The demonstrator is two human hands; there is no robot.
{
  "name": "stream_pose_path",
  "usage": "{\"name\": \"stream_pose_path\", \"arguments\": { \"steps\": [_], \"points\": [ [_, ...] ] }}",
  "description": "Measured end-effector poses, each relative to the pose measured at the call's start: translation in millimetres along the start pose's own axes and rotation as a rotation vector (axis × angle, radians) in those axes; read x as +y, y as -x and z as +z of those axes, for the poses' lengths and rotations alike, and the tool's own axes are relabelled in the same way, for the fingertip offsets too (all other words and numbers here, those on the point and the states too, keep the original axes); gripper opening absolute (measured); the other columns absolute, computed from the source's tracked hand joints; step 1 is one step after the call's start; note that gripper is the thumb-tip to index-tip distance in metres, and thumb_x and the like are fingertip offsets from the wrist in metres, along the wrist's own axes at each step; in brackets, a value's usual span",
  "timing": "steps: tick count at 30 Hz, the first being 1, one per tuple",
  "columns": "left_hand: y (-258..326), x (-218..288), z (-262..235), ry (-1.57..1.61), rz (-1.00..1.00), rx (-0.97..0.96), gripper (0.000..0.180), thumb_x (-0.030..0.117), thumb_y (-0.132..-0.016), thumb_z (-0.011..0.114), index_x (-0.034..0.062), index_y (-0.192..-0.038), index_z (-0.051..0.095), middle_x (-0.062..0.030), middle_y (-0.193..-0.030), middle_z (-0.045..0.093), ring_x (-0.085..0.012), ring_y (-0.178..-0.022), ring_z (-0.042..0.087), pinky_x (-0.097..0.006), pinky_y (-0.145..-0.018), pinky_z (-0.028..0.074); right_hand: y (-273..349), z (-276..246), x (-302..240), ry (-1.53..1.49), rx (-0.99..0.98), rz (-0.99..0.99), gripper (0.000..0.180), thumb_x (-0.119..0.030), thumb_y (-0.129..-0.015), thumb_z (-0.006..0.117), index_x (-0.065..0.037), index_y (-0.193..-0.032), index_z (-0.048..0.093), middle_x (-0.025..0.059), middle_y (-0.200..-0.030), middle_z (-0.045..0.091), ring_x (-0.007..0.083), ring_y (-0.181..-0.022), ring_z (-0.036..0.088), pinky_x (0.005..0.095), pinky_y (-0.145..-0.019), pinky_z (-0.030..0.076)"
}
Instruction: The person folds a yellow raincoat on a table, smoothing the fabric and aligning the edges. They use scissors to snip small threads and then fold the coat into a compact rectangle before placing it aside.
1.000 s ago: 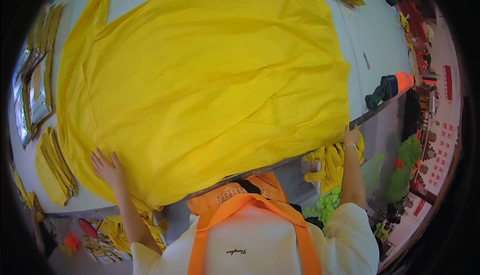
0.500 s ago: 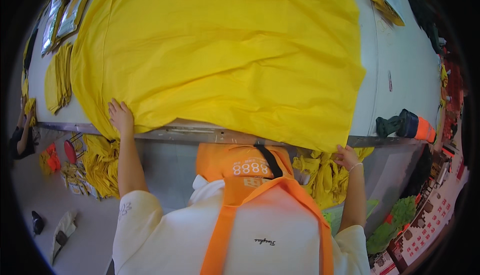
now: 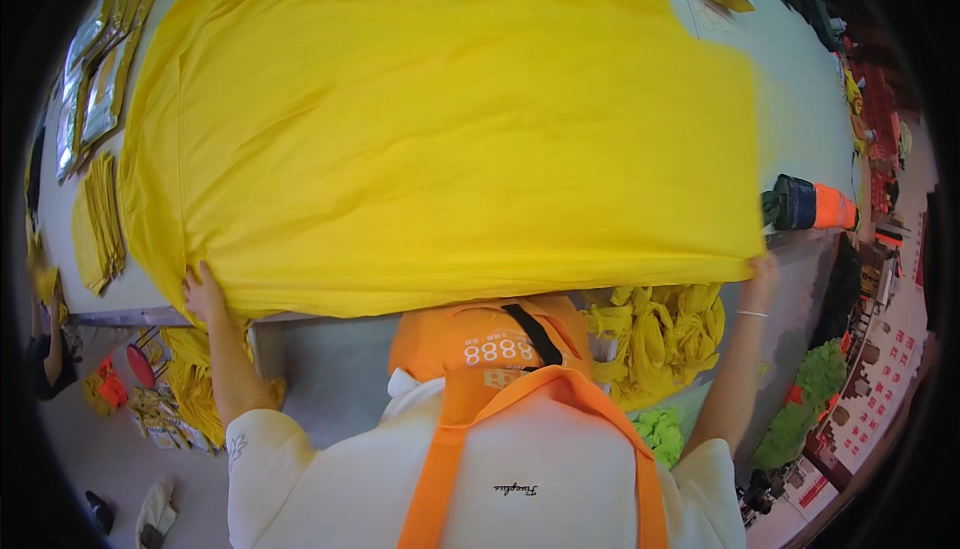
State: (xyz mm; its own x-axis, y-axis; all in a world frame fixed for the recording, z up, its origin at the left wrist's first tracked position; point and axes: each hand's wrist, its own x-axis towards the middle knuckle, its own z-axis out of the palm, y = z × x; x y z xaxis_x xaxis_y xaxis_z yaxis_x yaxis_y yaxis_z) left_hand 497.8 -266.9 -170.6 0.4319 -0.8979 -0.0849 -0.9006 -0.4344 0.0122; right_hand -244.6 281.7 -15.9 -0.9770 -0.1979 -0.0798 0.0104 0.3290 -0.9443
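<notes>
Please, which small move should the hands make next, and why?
Perhaps smooth the cloth with the left hand while the right hand holds its near right corner: the near edge runs almost straight between them, but creases show farther in.

Forearms [image 3: 732,374] reach wide apart, left fingers [image 3: 206,275] spread, right fingers [image 3: 757,267] pinching

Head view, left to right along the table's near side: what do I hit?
Folded yellow stack → left hand → black strap → bunched yellow fabric nearer the right hand → right hand → bundle's orange end
</notes>
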Motion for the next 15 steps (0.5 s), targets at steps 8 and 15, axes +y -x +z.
{"name": "stream_pose_path", "arguments": {
  "steps": [8,15],
  "points": [
    [-60,-50,-13,1.063,-0.400,-0.040,0.032,0.023,-0.084,0.062,-0.0031,-0.103,0.060,-0.0085,-0.096,0.062,-0.0184,-0.092,0.056,-0.032,-0.079,0.045,-14,35,110,1.057,-0.147,-0.124,0.018,-0.015,-0.080,0.061,0.002,-0.085,0.057,0.0082,-0.076,0.057,0.0225,-0.075,0.055,0.0333,-0.072,0.045],
    [140,248,6,0.321,0.794,0.332,0.048,0.033,-0.083,0.062,0.0042,-0.121,0.053,-0.0161,-0.130,0.047,-0.0314,-0.124,0.040,-0.043,-0.102,0.030,-185,177,61,0.625,-0.371,-0.190,0.035,-0.018,-0.084,0.057,-0.001,-0.115,0.055,0.0153,-0.114,0.059,0.0247,-0.102,0.057,0.0337,-0.090,0.043]
  ]
}}
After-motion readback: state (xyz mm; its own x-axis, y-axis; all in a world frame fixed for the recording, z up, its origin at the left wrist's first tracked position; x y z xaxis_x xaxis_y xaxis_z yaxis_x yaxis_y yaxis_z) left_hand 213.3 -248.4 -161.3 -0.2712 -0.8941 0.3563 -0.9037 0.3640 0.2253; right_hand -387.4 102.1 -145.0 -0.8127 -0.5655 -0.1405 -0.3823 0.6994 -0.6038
